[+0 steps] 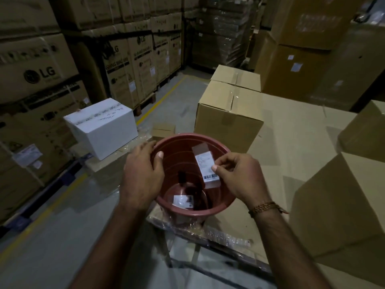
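Nearest, at the bottom edge: two bare forearms [291,247] reaching up toward the middle of the frame. Filling the upper left, tall stacks of printed cartons [37,69] on pallets. Across the right half, a broad flat cardboard top [291,132], with plastic wrap [225,234] crinkled along its near edge. On it at upper centre, a taped brown box [227,113]. Left of centre, a white box [102,126] with handwriting on its lid.

In the middle of the frame, a red bucket [187,135], upright at the left end of the cardboard top, mouth open to the camera. Left hand [143,176] gripping the bucket's left rim, thumb hooked inside, fingers curled round the outside. Right hand [241,176] over the right rim, pinching a white barcode label [206,167] between thumb and forefinger, the other fingers curled in. Label upright over the bucket's mouth, near its right inner wall; stuck to the wall or free, cannot tell. Beaded bracelet [263,207] on the right wrist. At the bucket's bottom, a second small label [183,200] lying flat.
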### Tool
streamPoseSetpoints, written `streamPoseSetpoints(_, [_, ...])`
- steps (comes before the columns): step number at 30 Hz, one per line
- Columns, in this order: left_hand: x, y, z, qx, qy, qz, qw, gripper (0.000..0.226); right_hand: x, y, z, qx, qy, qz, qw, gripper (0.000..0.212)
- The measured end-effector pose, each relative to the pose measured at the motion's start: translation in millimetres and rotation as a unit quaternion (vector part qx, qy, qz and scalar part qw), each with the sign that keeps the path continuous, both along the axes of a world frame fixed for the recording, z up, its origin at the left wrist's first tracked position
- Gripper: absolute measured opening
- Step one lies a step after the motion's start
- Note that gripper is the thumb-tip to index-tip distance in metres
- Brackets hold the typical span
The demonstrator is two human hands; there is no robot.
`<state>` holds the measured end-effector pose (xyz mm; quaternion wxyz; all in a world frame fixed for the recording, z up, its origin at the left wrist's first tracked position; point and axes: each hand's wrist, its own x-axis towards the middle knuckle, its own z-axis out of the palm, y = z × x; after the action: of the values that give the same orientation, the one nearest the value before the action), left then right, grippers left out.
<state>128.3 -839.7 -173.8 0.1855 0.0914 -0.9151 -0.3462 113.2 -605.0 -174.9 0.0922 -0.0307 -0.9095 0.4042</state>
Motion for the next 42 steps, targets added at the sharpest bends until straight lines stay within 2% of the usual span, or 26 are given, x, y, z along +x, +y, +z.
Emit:
streamPoseSetpoints(4, [-4,-8,-10,0.028,-0.012,-0.011,0.999,0.035,-9,-21,-8,0.092,-0.029,0.022,0.995,0.015])
streamPoseSetpoints(13, [-7,-12,-20,0.041,-0.001,-0.016,0.999,0.035,-30,-49,-11,0.179,-0.104,0.097,0.974,0.012])
streamPoseSetpoints(18, [-8,-12,-20,0.036,-0.006,-0.018,0.999,0.037,-41,-49,-14,0.293,-0.098,0.06,0.949,0.031])
streamPoseSetpoints(23, [-6,-11,-14,0.016,-0.018,-0.011,1.0,0.035,-36,-34,-9,0.237,-0.061,0.023,0.969,0.024])
streamPoseSetpoints(33, [-5,50,17,-0.042,0.047,-0.054,0.997,0.039,-1,21,20,0.127,0.018,0.039,0.991,0.014])
streamPoseSetpoints(37, [2,101,31,-0.031,0.081,-0.115,0.99,0.039,21,63,32,0.122,0.047,0.034,0.991,0.014])
streamPoseSetpoints(42, [13,171,31,-0.018,0.09,-0.17,0.981,0.036,51,135,41,0.153,0.051,-0.029,0.986,0.016])
